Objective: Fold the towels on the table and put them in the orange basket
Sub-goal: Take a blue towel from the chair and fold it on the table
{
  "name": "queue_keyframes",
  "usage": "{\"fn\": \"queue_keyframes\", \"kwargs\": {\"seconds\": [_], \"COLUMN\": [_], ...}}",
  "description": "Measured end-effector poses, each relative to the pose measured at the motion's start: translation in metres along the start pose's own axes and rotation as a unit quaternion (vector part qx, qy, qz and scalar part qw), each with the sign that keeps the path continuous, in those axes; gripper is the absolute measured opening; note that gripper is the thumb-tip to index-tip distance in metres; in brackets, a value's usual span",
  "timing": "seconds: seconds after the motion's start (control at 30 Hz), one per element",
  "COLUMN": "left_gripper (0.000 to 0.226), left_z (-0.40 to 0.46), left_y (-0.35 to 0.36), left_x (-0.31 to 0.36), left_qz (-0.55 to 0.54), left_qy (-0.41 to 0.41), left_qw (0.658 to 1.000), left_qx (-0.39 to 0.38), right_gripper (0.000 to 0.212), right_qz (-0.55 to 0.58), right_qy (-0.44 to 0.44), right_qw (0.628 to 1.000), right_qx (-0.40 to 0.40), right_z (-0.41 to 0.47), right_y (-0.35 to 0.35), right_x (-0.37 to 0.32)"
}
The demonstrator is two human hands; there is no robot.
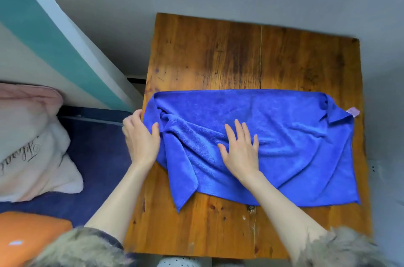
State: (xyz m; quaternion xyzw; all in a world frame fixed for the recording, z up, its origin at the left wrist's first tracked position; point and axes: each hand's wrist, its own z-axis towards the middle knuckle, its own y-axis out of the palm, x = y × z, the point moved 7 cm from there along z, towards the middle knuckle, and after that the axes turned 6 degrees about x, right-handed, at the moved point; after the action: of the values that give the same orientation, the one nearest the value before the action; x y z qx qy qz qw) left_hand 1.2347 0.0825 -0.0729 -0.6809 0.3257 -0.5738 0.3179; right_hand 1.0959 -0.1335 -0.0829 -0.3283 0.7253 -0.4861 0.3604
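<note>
In the head view, a blue towel [262,142] is seen spread across the near half of a wooden table [218,52], rumpled toward its left end and flatter toward its right. The right hand [240,148] is laid flat on the towel's middle, fingers straight and spread, nothing being grasped. The left hand [140,137] is placed at the towel's left edge, which hangs at the table's left side; its thumb is pressed onto the cloth while its fingers are curled behind the edge, so the edge appears to be pinched, though the fingertips are hidden by the hand itself. Below the right hand, the towel's near edge is partly covered by the right forearm. A loose corner of the towel is seen pointing toward the viewer between the two forearms. Far to the right of the right hand, a small pink label [353,112] is attached at a turned-over corner. To the left of the left hand and lower down, only an orange corner of what may be the orange basket [32,234] is shown, cut off by the frame edge and partly covered by a fur-trimmed cuff [83,249]; its contents cannot be made out. Above it, a pale pillow [32,153] with partly legible script is cut off at the left.
</note>
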Motion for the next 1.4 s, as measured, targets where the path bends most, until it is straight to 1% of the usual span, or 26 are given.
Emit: {"fn": "queue_keyframes", "kwargs": {"seconds": [0.07, 0.1, 0.17, 0.23, 0.3, 0.4, 0.47, 0.53, 0.6, 0.67, 0.73, 0.77, 0.83, 0.87, 0.93, 1.0, 1.07, 1.13, 1.2, 1.3, 1.4], "left_gripper": [0.058, 0.060, 0.059, 0.055, 0.047, 0.030, 0.016, 0.008, 0.008, 0.018, 0.028, 0.031, 0.028, 0.025, 0.018, 0.019, 0.037, 0.057, 0.070, 0.086, 0.101], "left_z": [-0.016, -0.022, -0.025, -0.020, -0.012, 0.002, 0.015, 0.032, 0.052, 0.067, 0.071, 0.069, 0.055, 0.043, 0.013, -0.014, -0.029, -0.031, -0.029, -0.033, -0.041], "left_y": [0.006, 0.008, 0.007, 0.007, 0.011, 0.013, 0.007, -0.004, -0.016, -0.024, -0.032, -0.036, -0.039, -0.036, -0.022, -0.004, 0.012, 0.024, 0.029, 0.031, 0.030], "left_x": [-0.037, -0.051, -0.066, -0.072, -0.077, -0.082, -0.083, -0.088, -0.095, -0.099, -0.097, -0.094, -0.083, -0.077, -0.062, -0.049, -0.041, -0.037, -0.037, -0.042, -0.050], "left_qz": [-0.005, 0.013, 0.049, 0.050, 0.011, -0.059, -0.072, -0.099, -0.151, -0.192, -0.168, -0.139, -0.084, -0.056, -0.007, 0.033, 0.089, 0.161, 0.218, 0.249, 0.257], "left_qy": [-0.112, -0.138, -0.141, -0.126, -0.127, -0.128, -0.131, -0.167, -0.216, -0.229, -0.202, -0.169, -0.073, -0.024, 0.061, 0.121, 0.139, 0.143, 0.146, 0.133, 0.122], "left_qw": [0.993, 0.989, 0.987, 0.988, 0.989, 0.986, 0.986, 0.981, 0.965, 0.954, 0.965, 0.975, 0.993, 0.998, 0.998, 0.990, 0.980, 0.965, 0.949, 0.931, 0.924], "left_qx": [-0.030, -0.046, -0.064, -0.069, -0.076, -0.088, -0.070, -0.030, 0.011, 0.029, 0.032, 0.037, 0.041, 0.032, -0.010, -0.061, -0.110, -0.151, -0.176, -0.231, -0.256], "right_gripper": [0.058, 0.057, 0.053, 0.051, 0.050, 0.047, 0.048, 0.050, 0.058, 0.067, 0.066, 0.061, 0.049, 0.047, 0.044, 0.042, 0.050, 0.067, 0.080, 0.089, 0.090], "right_qz": [-0.013, -0.018, -0.011, 0.004, -0.003, -0.025, -0.020, -0.015, -0.026, -0.041, -0.043, -0.038, -0.015, 0.000, 0.019, -0.001, -0.031, -0.047, -0.056, -0.058, -0.045], "right_qy": [-0.017, -0.020, -0.017, -0.011, -0.009, -0.019, -0.021, -0.025, -0.032, -0.037, -0.038, -0.037, -0.027, -0.018, -0.003, -0.010, -0.035, -0.049, -0.052, -0.054, -0.048], "right_qw": [0.999, 0.998, 0.995, 0.992, 0.990, 0.991, 0.991, 0.992, 0.991, 0.991, 0.991, 0.991, 0.992, 0.992, 0.994, 0.998, 0.997, 0.993, 0.989, 0.987, 0.988], "right_qx": [-0.041, -0.059, -0.095, -0.128, -0.138, -0.129, -0.127, -0.126, -0.125, -0.122, -0.120, -0.119, -0.123, -0.123, -0.103, -0.066, -0.064, -0.100, -0.128, -0.141, -0.143], "right_z": [0.007, 0.011, 0.022, 0.032, 0.038, 0.039, 0.038, 0.039, 0.040, 0.039, 0.039, 0.039, 0.039, 0.039, 0.042, 0.048, 0.054, 0.061, 0.068, 0.080, 0.094], "right_y": [0.008, 0.012, 0.017, 0.023, 0.026, 0.029, 0.030, 0.030, 0.030, 0.030, 0.030, 0.030, 0.029, 0.028, 0.022, 0.015, 0.014, 0.020, 0.023, 0.021, 0.018], "right_x": [-0.017, -0.023, -0.033, -0.041, -0.046, -0.045, -0.042, -0.041, -0.040, -0.040, -0.040, -0.041, -0.044, -0.046, -0.047, -0.048, -0.051, -0.053, -0.051, -0.043, -0.040]}}
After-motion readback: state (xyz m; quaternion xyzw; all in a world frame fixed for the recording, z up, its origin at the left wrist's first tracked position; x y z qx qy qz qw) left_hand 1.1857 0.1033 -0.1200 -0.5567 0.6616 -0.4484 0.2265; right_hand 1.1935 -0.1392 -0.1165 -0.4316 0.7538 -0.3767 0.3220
